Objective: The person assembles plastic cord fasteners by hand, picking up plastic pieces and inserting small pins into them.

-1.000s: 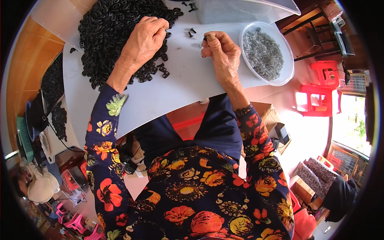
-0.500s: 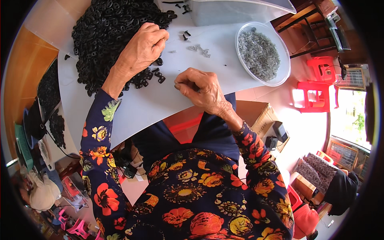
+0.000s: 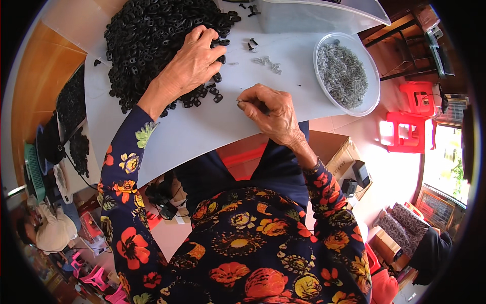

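Note:
My left hand (image 3: pixel 195 63) rests with curled fingers on the near edge of a big heap of small black plastic parts (image 3: pixel 152 35) on the white table (image 3: pixel 202 126). My right hand (image 3: pixel 271 111) is closed near the table's front, pinching a tiny metal piece (image 3: pixel 240 103) between thumb and fingertips. A round white bowl (image 3: pixel 347 73) full of small grey metal pieces stands to the right of it. A few loose metal pieces (image 3: pixel 267 62) and black parts (image 3: pixel 205 93) lie between the hands.
A clear plastic bin (image 3: pixel 314 12) stands at the back of the table. Red plastic stools (image 3: pixel 410 124) and cardboard boxes (image 3: pixel 339 152) are on the floor to the right. More black parts fill a tray (image 3: pixel 71 116) at the left.
My right hand came back from near the bowl toward the table's front and now sits right of centre, closed on a small piece. My left hand stayed on the black heap.

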Available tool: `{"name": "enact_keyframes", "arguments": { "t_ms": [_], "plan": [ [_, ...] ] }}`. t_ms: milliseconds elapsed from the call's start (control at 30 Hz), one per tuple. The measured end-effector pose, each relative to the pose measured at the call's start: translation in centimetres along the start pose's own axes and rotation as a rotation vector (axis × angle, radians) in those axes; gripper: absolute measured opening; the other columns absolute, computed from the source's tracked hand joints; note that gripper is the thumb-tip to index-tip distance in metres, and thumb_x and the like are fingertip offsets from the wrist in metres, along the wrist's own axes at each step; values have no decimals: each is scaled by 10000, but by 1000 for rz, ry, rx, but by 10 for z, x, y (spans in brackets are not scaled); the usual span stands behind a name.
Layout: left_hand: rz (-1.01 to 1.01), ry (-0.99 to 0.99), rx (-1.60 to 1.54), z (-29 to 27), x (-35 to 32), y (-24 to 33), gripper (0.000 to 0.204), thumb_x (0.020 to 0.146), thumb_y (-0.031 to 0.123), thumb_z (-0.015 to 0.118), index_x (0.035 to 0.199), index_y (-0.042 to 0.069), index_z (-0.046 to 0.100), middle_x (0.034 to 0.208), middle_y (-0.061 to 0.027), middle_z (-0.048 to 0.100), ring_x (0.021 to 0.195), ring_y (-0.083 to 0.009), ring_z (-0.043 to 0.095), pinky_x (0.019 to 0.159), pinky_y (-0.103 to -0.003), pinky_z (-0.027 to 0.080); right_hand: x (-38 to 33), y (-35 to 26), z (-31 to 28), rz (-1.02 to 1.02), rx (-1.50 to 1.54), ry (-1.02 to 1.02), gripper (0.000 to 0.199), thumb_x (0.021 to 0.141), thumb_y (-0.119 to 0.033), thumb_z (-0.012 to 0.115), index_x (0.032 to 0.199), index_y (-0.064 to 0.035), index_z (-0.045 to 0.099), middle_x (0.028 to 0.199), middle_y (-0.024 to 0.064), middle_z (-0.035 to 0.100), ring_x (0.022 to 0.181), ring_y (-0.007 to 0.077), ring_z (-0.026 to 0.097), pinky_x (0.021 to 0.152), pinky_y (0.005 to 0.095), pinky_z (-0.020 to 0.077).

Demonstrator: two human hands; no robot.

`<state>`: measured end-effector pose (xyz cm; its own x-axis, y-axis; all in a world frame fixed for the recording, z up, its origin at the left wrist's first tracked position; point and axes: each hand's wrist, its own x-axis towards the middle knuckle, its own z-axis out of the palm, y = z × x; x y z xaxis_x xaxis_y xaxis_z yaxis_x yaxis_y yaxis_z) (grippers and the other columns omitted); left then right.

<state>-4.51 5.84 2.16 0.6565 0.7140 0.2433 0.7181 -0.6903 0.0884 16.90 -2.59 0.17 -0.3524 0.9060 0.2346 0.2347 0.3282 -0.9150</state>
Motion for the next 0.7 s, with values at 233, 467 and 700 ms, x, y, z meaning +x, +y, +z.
{"name": "enact_keyframes", "arguments": {
  "t_ms": [233, 467, 700],
  "plan": [
    [-37, 18, -68, 2, 6, 8, 279, 775, 75, 641, 1037, 2, 581, 1222, -139, 474, 1194, -305, 386, 1022, -392, 371, 1, -1, 1, 21, 26, 23, 82, 804, -52, 682, 852, -13, 628, 732, 67, 602, 571, 155, 547, 551, 282, 452],
    [25, 124, 2, 15, 11, 11, 153, 807, 95, 611, 920, -2, 577, 1098, -128, 500, 1108, -298, 412, 982, -396, 388, 0, 1, 0, 15, 23, 26, 92, 794, -51, 687, 852, -16, 624, 715, 67, 598, 568, 153, 541, 550, 281, 453],
    [2, 187, -59, 22, 10, 8, 141, 778, 73, 625, 887, 6, 564, 1073, -122, 502, 1093, -308, 403, 977, -404, 366, 2, 5, 0, 25, 63, 55, 69, 829, -36, 660, 881, 3, 635, 716, 48, 613, 589, 95, 537, 556, 245, 447]
  ]
}}
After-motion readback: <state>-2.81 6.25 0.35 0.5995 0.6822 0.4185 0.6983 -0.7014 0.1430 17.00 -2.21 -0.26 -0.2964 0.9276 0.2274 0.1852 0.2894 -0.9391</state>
